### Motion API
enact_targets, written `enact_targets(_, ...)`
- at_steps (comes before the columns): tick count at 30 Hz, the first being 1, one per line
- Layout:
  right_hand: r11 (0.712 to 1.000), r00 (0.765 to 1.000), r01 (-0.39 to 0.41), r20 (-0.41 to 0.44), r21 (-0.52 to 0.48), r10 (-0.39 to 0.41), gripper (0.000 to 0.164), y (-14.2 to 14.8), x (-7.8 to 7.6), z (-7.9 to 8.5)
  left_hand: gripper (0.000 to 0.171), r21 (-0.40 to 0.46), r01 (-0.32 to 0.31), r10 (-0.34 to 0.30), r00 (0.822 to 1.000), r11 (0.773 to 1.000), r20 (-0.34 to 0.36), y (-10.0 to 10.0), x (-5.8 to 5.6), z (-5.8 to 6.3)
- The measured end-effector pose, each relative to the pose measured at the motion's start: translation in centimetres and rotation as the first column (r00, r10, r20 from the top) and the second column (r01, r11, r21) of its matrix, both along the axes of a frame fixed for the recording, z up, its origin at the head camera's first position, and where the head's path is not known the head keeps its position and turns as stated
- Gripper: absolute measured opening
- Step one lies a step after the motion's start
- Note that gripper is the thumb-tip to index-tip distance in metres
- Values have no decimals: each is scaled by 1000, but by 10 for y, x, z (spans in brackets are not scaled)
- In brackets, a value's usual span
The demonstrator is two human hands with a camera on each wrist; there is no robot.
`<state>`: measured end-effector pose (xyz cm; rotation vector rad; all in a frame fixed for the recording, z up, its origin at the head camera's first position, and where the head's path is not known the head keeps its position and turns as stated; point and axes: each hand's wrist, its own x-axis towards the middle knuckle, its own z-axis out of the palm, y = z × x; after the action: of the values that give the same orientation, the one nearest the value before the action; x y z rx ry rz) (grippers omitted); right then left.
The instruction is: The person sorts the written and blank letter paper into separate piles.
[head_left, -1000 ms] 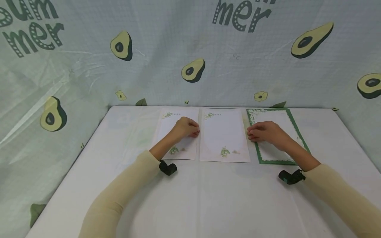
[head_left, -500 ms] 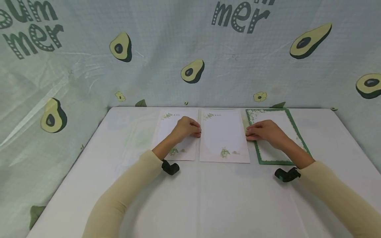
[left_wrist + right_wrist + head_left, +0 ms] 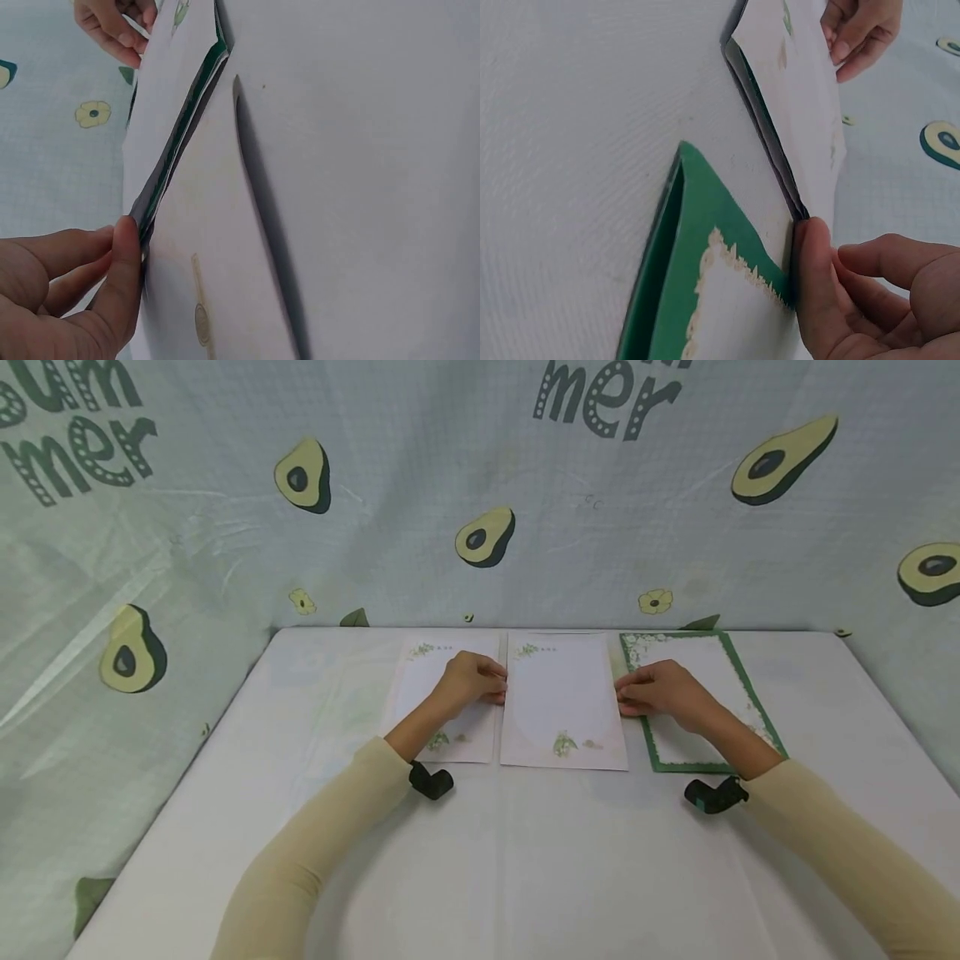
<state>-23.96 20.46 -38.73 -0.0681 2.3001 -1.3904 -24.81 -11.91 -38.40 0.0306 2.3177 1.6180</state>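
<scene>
Between both hands, on or just over the white table [image 3: 420, 885]: pale middle card [image 3: 566, 702], printed with green sprigs, dark green along the side edges in the wrist views. Left hand [image 3: 472, 681]: narrowed at the tips, thumb and fingers drawn together, pinching the left edge of that card. Below the left hand, just beside the middle one: pale left card [image 3: 429, 672], similarly printed. Right hand [image 3: 660, 689]: likewise nearly closed at the tips, pinching the right edge. Below the right palm: green-bordered card [image 3: 712, 668], parted in layers at the near corner; contact with the palm, cannot tell. Beyond both hands: avocado-printed curtain [image 3: 397, 560].
</scene>
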Motion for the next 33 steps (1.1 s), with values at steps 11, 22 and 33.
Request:
enact_targets(11, 1000, 994, 10, -105, -27, -13, 39, -3, 2, -2, 29, 109, -31, 38, 998, 994, -57, 6, 4, -5)
enact_targets(22, 997, 972, 71, -223, 9, -67, 39, -4, 6, -4, 27, 219, -124, 140, 988, 968, -60, 6, 3, -15)
enact_targets(33, 992, 956, 100, -270, -81, -119, 40, -12, 12, -3, 24, 265, -166, 190, 980, 950, -64, -5, 3, -17)
